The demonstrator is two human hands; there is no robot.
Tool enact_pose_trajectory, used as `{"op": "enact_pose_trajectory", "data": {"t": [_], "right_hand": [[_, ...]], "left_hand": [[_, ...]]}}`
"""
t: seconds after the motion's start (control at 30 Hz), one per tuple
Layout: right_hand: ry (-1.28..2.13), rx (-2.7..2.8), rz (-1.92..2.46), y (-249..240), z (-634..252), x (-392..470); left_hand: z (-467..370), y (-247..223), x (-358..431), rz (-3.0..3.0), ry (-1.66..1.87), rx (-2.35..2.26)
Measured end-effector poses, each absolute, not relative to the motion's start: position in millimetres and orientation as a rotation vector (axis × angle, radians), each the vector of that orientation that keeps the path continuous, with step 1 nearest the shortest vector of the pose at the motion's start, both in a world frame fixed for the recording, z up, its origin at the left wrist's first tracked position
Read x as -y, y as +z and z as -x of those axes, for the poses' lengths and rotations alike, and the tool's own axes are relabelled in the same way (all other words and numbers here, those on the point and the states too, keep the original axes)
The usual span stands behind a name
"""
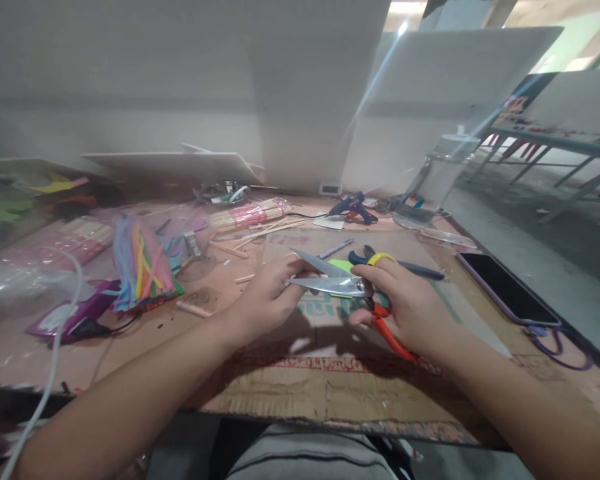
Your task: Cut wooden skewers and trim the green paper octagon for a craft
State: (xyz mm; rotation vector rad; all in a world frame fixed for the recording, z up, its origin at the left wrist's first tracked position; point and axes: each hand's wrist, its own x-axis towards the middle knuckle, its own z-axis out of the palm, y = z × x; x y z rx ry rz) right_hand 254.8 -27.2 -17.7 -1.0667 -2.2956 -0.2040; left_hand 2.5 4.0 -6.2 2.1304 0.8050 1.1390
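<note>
My right hand (pixel 405 300) grips a pair of scissors (pixel 335 285) with one yellow and one red-orange handle loop. The metal blades stand apart and point left. By the blade tips is my left hand (pixel 267 290), its fingers curled together; whatever they hold is hidden. A bright green piece (pixel 341 265) shows behind and between the blades, and I cannot tell whether it touches them. Beyond the scissors lie a pen (pixel 336 249) and a dark-handled tool (pixel 420 270), partly covered by my right hand. Beneath both hands is a cardboard sheet (pixel 290 393) with printing.
At right rests a phone (pixel 507 287); behind it stands a clear container (pixel 430 187). A blue glue gun (pixel 355 208) and wrapped sticks (pixel 250 213) lie at the back. Coloured pipe cleaners (pixel 145 267) and a purple glue gun (pixel 75 313) are left, near a white cable (pixel 60 340).
</note>
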Motion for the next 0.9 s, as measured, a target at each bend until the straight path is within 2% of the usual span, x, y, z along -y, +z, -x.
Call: {"op": "enact_pose_trajectory", "data": {"t": [0.4,0.67,0.9], "right_hand": [[-0.225,2.323,1.143,-21.9,-257.9,30.5],[-0.089,2.166,1.147,-20.9,-253.7,25.8],[-0.201,2.190,1.109,-20.7,-254.1,19.5]], "left_hand": [[-2.9,-5.3,-3.4,-2.205,1.087,-0.797],[-4.9,1.4,-0.6,-1.982,1.101,-0.736],[-4.4,-1.3,-6.9,-2.023,1.173,-0.748]]}}
